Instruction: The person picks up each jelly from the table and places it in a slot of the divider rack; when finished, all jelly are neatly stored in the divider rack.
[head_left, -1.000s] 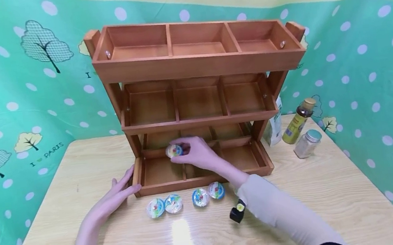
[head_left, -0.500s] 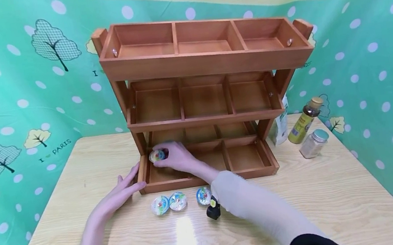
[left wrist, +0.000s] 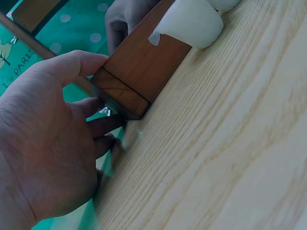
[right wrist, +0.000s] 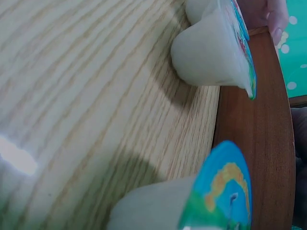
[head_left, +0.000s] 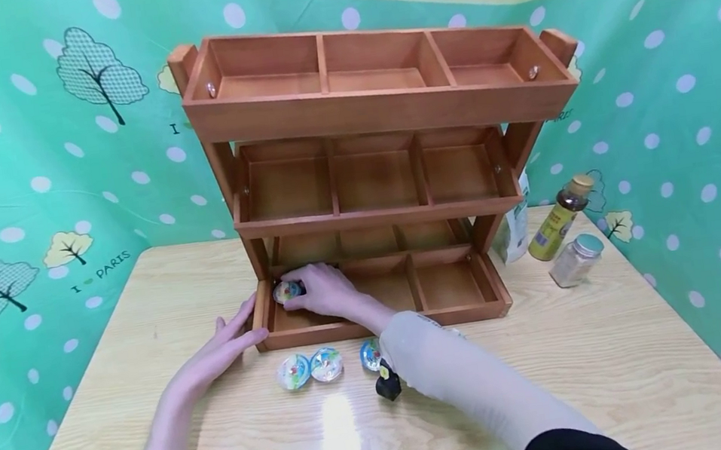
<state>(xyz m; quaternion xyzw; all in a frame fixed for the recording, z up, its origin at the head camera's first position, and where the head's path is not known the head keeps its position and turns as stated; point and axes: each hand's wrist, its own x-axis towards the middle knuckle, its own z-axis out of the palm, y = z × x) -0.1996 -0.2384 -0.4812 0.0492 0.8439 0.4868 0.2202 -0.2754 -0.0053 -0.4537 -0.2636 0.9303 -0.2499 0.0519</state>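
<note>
My right hand (head_left: 328,294) pinches a small jelly cup (head_left: 286,292) with a printed lid inside the left compartment of the lowest tier of a brown wooden shelf rack (head_left: 379,110). Whether the cup touches the compartment floor I cannot tell. My left hand (head_left: 216,352) touches the left end of that tier with extended fingers; in the left wrist view its thumb (left wrist: 88,62) lies against the wooden corner (left wrist: 120,96). In front of the rack stand more jelly cups (head_left: 294,371), white-bodied with blue-rimmed lids. The right sleeve partly covers the cups at the right end.
Right of the rack stand a dark bottle (head_left: 554,221) with a yellow label, a glass jar (head_left: 576,261) with a teal lid and a white pouch (head_left: 515,227). A polka-dot cloth (head_left: 42,198) hangs behind the wooden table (head_left: 280,448).
My right hand has moved left with the jelly cup, from near the divider to the left compartment's back left, and slightly lower. My left hand stays at the rack's end. The head view shifted slightly.
</note>
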